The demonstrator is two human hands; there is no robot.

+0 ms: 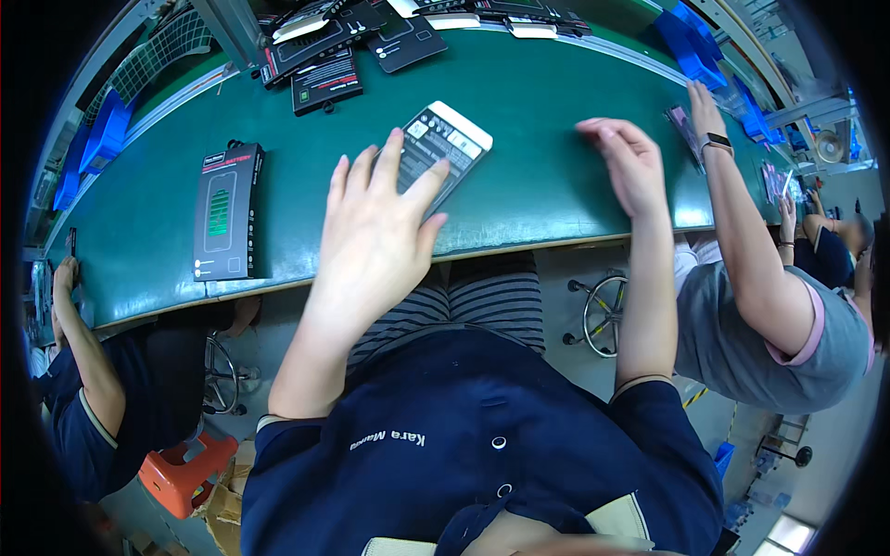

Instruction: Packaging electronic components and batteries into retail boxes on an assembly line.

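Note:
My left hand (378,218) lies over a slim dark box (434,153) with a white end and small white labels, near the middle of the green table. Its fingers are spread across the box's face, and they hide the box's near-left part. To the right, my right hand (634,167) hovers above the table, apart from the box. Its fingers are loosely bent and nothing shows in them. A second slim box (225,213), black with a green battery picture, lies to the left near the table's front edge.
Several black boxes (320,46) are heaped at the far side. Blue bins (688,46) line the back right, and more blue bins (107,132) the left. A co-worker's hand (706,116) reaches in at right; another person's hand (65,276) is at far left.

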